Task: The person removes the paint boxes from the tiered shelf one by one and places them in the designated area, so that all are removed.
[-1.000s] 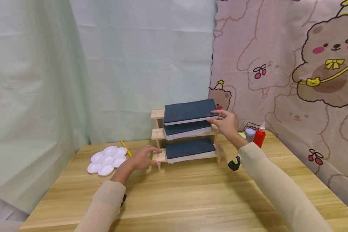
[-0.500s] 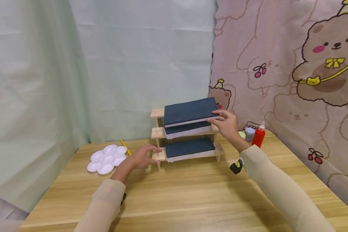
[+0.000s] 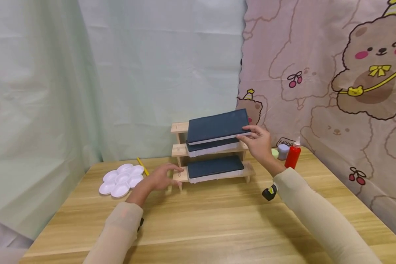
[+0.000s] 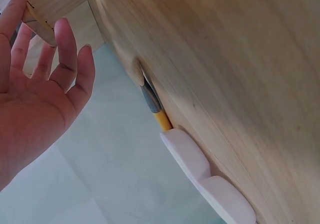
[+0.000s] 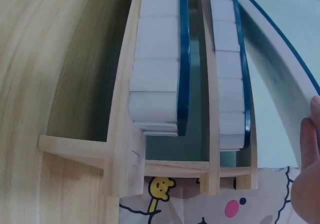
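My right hand (image 3: 258, 142) pinches the right end of a flat white box with a dark blue lid (image 3: 219, 126), thumb below and fingers on top. The box is tilted, its right end raised above a wooden tiered rack (image 3: 179, 128). In the right wrist view, its white underside (image 5: 287, 68) stands apart from the rack at the near end. Two similar blue-lidded boxes lie on the rack, on the middle tier (image 3: 212, 146) and the lowest tier (image 3: 215, 167). My left hand (image 3: 161, 177) holds the left end of the lowest shelf; some fingertips are hidden behind the plank (image 4: 42, 28).
Left on the table (image 3: 198, 223) lies a white flower-shaped palette (image 3: 119, 190), with a yellow-handled paintbrush (image 3: 143, 167) behind it. To the right stand a red squeeze bottle (image 3: 293, 157), a lilac pot (image 3: 283, 151) and a green pot (image 3: 275, 153). Curtains hang behind.
The right end of the top box has risen a little in my right hand, so the box tilts more. My left hand stays at the rack's lower left end.
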The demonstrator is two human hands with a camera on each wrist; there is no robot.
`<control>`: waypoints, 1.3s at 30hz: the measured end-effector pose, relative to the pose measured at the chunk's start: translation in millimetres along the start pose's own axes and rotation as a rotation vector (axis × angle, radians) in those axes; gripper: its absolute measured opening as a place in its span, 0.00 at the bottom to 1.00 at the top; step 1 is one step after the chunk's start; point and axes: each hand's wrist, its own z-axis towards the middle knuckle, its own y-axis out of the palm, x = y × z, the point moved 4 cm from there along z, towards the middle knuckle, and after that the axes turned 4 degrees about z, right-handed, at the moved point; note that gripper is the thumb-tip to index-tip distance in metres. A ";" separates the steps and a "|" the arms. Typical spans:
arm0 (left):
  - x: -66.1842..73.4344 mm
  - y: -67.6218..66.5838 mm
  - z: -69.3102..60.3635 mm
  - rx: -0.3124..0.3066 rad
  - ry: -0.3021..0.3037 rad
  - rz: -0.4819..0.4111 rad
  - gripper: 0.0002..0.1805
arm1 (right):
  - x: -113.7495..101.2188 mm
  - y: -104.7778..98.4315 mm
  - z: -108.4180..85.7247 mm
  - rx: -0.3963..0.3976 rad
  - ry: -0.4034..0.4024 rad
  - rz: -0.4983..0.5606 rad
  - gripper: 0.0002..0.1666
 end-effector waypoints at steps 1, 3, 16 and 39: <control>0.0 0.0 0.3 0.000 0.001 0.001 0.28 | -0.4 -0.3 -0.6 -0.004 -0.002 0.005 0.19; 0.1 -0.1 0.6 -0.002 0.003 0.004 0.28 | -2.2 -0.6 -2.2 -0.012 -0.001 0.017 0.19; 1.4 -1.2 0.2 -0.005 0.026 0.014 0.27 | -37.5 -0.9 -21.6 -0.056 -0.006 0.060 0.18; 4.4 -2.3 -1.5 -0.004 0.018 0.010 0.28 | -26.8 -13.6 -41.1 -0.035 -0.061 0.040 0.19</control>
